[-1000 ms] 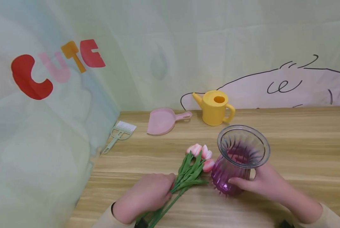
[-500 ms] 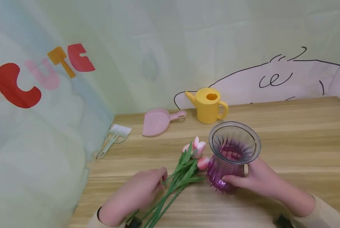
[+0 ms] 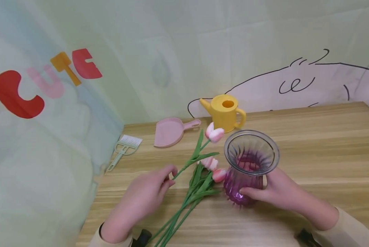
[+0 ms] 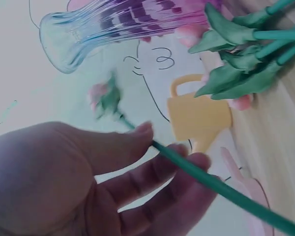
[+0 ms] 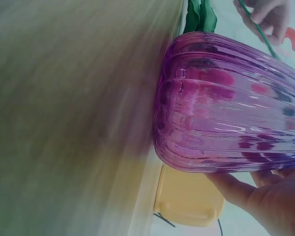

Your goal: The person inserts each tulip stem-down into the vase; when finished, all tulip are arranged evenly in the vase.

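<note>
Left hand (image 3: 153,188) pinches one tulip (image 3: 189,162); right hand (image 3: 276,193) grips the glass vase (image 3: 237,181).
Nearest, the other tulips (image 3: 199,189) lie on the table (image 3: 314,147) to the left of the vase, their blossoms just beside it. The vase itself is upright, its wide clear mouth facing up and its purple inner wall showing below; the right thumb and fingers wrap its lower body. Also left of the vase, the lifted tulip's stem sits between the left thumb and fingers, its blossoms above the lying bunch. Farther left is a brush (image 3: 123,151); behind-left, a pink dustpan (image 3: 169,133); behind the vase, a yellow watering can (image 3: 223,116), its contents hidden.
</note>
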The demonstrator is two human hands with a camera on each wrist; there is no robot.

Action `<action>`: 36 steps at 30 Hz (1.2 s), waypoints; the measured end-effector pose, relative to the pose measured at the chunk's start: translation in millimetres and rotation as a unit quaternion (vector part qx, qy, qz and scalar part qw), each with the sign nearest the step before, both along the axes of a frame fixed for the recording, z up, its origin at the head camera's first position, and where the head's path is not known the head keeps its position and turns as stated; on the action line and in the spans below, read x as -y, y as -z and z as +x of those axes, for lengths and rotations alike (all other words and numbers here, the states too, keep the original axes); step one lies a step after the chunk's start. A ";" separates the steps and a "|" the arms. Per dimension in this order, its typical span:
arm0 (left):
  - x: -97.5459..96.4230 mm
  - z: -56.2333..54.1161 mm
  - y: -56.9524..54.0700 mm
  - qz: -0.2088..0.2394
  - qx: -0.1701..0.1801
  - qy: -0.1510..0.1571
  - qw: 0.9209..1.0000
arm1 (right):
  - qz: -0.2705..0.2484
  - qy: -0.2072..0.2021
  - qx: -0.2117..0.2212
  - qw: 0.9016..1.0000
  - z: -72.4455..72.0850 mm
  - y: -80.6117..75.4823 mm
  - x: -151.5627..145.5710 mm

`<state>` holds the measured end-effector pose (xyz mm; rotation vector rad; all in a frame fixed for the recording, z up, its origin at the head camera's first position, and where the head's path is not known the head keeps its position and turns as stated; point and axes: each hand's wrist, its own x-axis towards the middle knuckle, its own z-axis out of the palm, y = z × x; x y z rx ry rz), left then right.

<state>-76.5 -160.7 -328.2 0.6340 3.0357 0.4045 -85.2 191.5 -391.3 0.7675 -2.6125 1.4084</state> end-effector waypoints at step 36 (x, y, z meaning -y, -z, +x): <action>-43.0 4.5 -53.7 0.320 -0.150 0.067 0.933 | -0.030 -0.016 0.020 0.999 -4.4 1.2 1.3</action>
